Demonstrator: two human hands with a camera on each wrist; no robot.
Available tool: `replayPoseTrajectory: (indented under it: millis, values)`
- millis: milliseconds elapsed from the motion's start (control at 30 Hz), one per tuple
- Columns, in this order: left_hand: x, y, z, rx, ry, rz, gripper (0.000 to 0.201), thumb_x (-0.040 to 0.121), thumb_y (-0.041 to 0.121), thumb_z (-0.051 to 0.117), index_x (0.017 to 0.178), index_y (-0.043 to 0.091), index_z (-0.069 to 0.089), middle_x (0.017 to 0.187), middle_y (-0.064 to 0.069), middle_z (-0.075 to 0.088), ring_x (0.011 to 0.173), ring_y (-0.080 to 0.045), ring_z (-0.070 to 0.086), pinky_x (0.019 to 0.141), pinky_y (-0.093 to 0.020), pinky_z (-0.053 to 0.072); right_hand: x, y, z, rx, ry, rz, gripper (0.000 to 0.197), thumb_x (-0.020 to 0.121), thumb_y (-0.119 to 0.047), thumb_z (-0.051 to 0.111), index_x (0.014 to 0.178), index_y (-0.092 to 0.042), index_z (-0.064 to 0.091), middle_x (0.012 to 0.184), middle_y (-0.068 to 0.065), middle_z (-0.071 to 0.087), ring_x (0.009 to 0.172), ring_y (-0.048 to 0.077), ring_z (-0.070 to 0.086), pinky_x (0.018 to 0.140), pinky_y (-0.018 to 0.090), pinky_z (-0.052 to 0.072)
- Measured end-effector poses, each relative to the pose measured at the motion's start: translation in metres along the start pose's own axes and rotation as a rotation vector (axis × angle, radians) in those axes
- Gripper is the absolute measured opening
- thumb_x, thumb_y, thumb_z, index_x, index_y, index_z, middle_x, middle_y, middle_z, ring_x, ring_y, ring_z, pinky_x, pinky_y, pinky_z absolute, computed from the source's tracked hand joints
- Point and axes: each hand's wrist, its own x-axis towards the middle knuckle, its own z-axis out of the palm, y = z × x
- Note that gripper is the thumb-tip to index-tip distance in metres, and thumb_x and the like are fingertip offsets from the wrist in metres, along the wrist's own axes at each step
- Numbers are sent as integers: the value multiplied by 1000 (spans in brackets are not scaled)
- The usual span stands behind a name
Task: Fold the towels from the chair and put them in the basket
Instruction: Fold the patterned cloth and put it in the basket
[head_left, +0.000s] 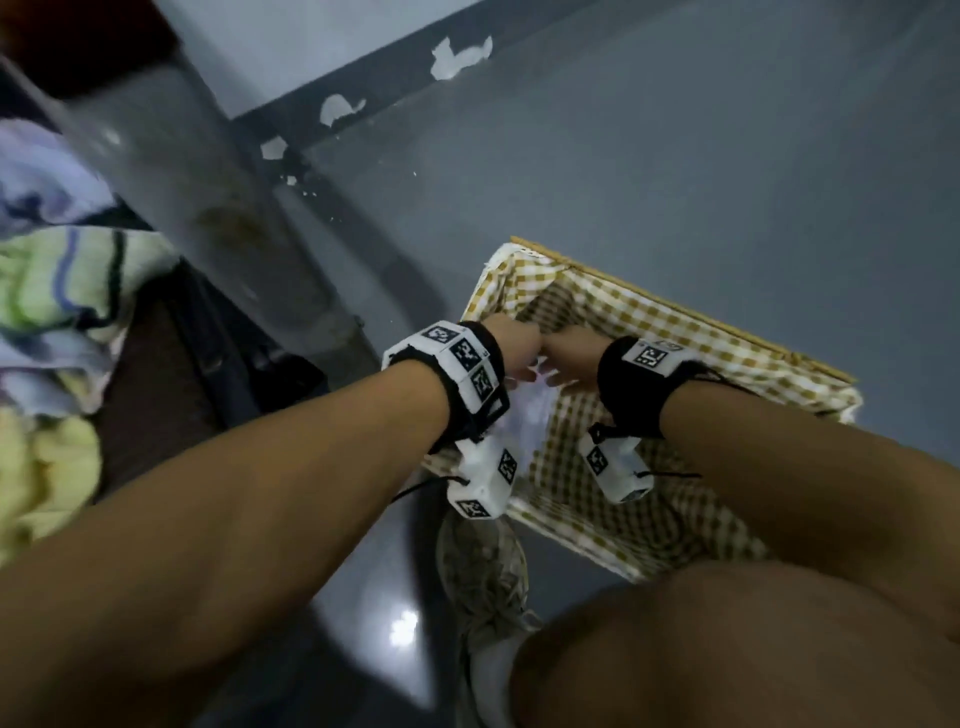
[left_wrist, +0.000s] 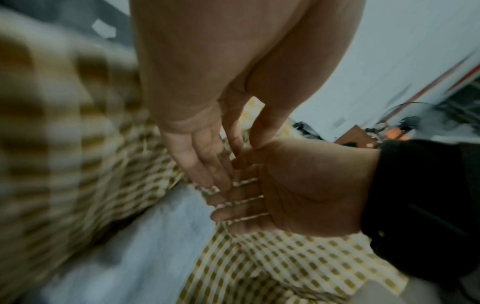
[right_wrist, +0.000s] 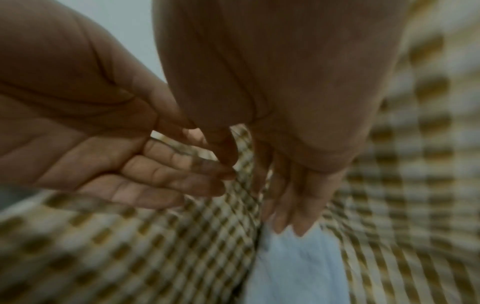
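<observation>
Your left hand (head_left: 511, 340) & right hand (head_left: 569, 353) hover inside the basket (head_left: 675, 317), fingers straight, holding nothing. The folded white towel (right_wrist: 293, 265) lies by its left wall. It's prob. soft, light, floppy; grab w/ both hands along folded edges.

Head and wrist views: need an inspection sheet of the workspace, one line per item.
Surface: grey floor, glossy.
Job's things: basket with yellow checked lining stands on the floor; pale folded towel lies inside it; unfolded towels heaped at left.
Clutter: shoe beside the basket.
Grippers: left hand and right hand over the basket, fingers straight, holding nothing.
Cables: thin black cords at the wrist cameras.
Surroundings: wall base with chipped paint.
</observation>
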Motion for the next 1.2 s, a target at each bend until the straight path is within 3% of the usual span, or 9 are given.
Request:
replayPoseTrajectory:
  millis: [133,200,333,467,600,733,933,1133,1200]
  values:
    - [-74,4,-43,-162,84,170,11,93,11,56,97,8,65,101,-20,70,90,-33,70,82,-40,60,-77,-49,9,-64,-29,-193,27,99,-24,47,99,-8,68,99,7,74,84,22,70,72,29,49]
    - [-122,-7,-75,-165,128,253,7,89,18,65,86,12,64,86,-15,71,76,-26,70,66,-29,58,-117,-80,23,-171,-53,-303,29,100,-24,49,106,-4,69,103,10,75,83,23,69,69,29,49]
    - [-225,-56,-146,-32,232,339,11,91,19,67,97,11,64,97,-12,72,89,-30,71,88,-39,57,-199,-146,74,-339,-230,-489,26,100,-22,53,109,-3,68,96,10,67,81,23,61,67,28,47]
    - [-317,-129,-201,73,466,267,16,92,21,63,108,16,64,97,-6,74,85,-22,72,74,-29,55,-253,-207,153,-485,-358,-626,30,102,-23,51,120,-3,63,99,9,69,90,24,67,79,31,50]
    - [-379,-209,-227,126,666,137,18,92,28,63,108,23,65,101,2,72,85,-15,68,71,-27,52,-278,-252,243,-561,-417,-724,29,101,-21,52,124,-6,61,108,11,69,89,24,66,73,29,50]
    - [-399,-281,-236,182,756,-49,30,91,30,62,120,22,62,117,-1,67,102,-20,61,87,-28,48,-277,-267,312,-695,-360,-839,30,99,-22,54,123,-7,64,101,6,68,88,19,60,65,25,46]
    - [-386,-352,-244,328,920,-365,65,82,44,64,139,22,43,139,-16,46,125,-38,47,102,-44,44,-235,-253,351,-778,-266,-972,31,97,-20,59,125,-9,67,112,3,65,94,16,58,78,21,47]
    - [-388,-369,-267,139,1049,-364,22,87,27,64,103,13,69,105,-14,69,99,-36,64,82,-37,53,-230,-262,384,-876,-240,-1040,21,93,-29,62,110,-22,72,113,-2,71,102,15,63,85,26,45]
    - [-388,-364,-270,56,1128,-282,18,89,27,65,98,13,72,99,-12,71,95,-33,65,78,-35,52,-234,-261,397,-878,-236,-1078,39,85,-42,72,120,-26,64,109,-5,69,101,16,65,83,28,48]
